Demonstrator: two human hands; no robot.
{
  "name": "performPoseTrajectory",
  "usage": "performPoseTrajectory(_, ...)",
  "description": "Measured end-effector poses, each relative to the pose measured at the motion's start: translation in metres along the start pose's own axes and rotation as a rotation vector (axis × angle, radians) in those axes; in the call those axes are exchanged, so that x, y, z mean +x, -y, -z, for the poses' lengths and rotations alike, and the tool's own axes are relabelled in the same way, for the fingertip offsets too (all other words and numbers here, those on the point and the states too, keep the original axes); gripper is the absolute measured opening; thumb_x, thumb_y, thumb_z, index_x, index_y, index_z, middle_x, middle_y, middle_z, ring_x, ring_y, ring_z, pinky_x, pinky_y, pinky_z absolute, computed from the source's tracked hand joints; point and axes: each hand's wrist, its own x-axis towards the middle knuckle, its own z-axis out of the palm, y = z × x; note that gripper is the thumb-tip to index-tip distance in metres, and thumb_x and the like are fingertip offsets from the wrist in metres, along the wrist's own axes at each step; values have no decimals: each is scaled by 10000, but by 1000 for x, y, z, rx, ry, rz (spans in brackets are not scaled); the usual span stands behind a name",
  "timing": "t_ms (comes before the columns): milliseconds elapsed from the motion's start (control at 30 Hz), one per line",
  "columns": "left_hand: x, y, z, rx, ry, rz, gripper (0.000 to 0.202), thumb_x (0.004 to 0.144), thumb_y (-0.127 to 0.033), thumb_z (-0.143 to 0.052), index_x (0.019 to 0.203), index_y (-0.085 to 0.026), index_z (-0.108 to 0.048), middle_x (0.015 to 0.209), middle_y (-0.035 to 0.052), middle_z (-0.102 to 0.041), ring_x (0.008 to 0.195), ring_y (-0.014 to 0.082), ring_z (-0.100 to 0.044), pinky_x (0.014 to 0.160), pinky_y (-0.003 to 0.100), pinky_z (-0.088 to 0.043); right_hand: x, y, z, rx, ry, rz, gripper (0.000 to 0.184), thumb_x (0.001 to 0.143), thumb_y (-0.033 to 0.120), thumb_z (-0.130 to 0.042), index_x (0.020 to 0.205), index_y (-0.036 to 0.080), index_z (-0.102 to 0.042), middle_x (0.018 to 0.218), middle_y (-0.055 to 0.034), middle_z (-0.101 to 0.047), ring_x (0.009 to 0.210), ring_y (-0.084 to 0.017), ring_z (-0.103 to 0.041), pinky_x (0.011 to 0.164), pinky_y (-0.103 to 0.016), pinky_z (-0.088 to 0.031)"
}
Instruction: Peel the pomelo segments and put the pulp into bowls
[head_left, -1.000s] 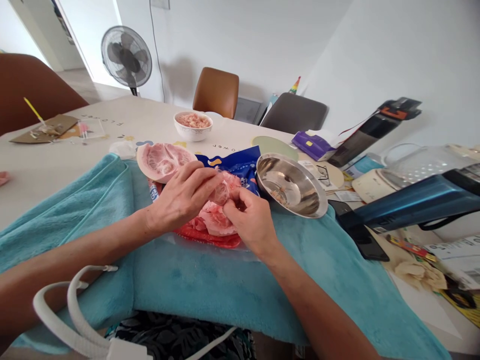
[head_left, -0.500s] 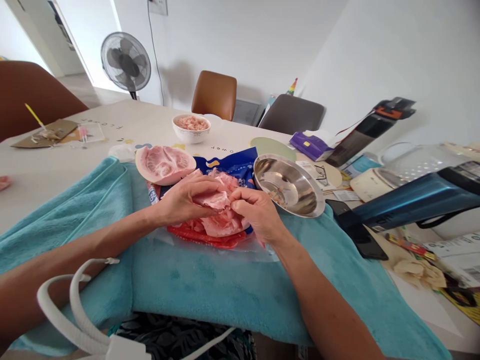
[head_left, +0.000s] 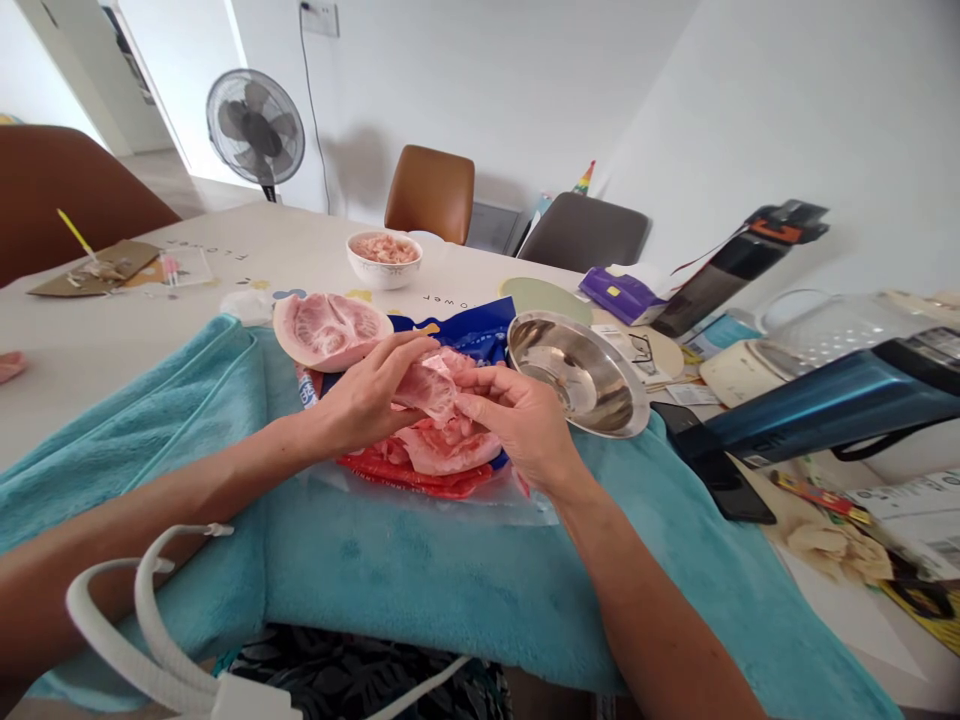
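Pomelo segment (head_left: 429,388) is held up between both hands, just above the scrap pile, mid-desk in front of the person. Left hand (head_left: 367,400) is curled round it from the left. Right hand (head_left: 517,420) is closed on its right end, thumb and fingertips pinching what looks like membrane.

Near to far:
- teal towel (head_left: 420,570) covers the desk edge and runs under everything
- pile of pink peel and pith (head_left: 442,455) lies on a red-and-blue plastic bag (head_left: 469,330), directly under the hands
- steel bowl (head_left: 600,395) sits just right of the right hand, tilted, nearly bare
- pomelo half (head_left: 330,330) lies cut side up, behind the left hand
- white bowl (head_left: 384,270) of picked flesh is further back

My read: brace with the left, peel with the right in short pulls along the segment so the flesh stays whole. Work low over the bag to catch scraps.
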Motion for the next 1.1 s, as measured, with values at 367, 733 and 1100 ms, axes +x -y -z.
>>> performPoseTrajectory(367,7,-4,4,-349,83,470,592,661,-459,-804,1140,-171,-608,1112,89,-671,999,240,-638,845,366,-525,-2,2,-3,83,-32,39,167,728,234,-667,882,174,-688,548,72,-540,532,-111,-606,610,-297,-545)
performPoseTrajectory(733,11,-12,-1,-1541,0,837,195,865,-305,-647,1037,-216,-662,1117,72,-709,1102,238,-655,968,398,-536,-11,-2,-20,-168,-149,421,176,794,203,-591,960,213,-647,690,47,-532,591,-83,-534,559,-241,-488)
performPoseTrajectory(1100,10,-15,-2,-1647,-74,847,185,822,-217,-674,1005,-189,-675,1032,54,-735,1021,213,-686,943,344,-551,-10,-15,-26,-436,-214,476,143,876,257,-618,1014,230,-642,940,-40,-713,837,-175,-687,726,-313,-573)
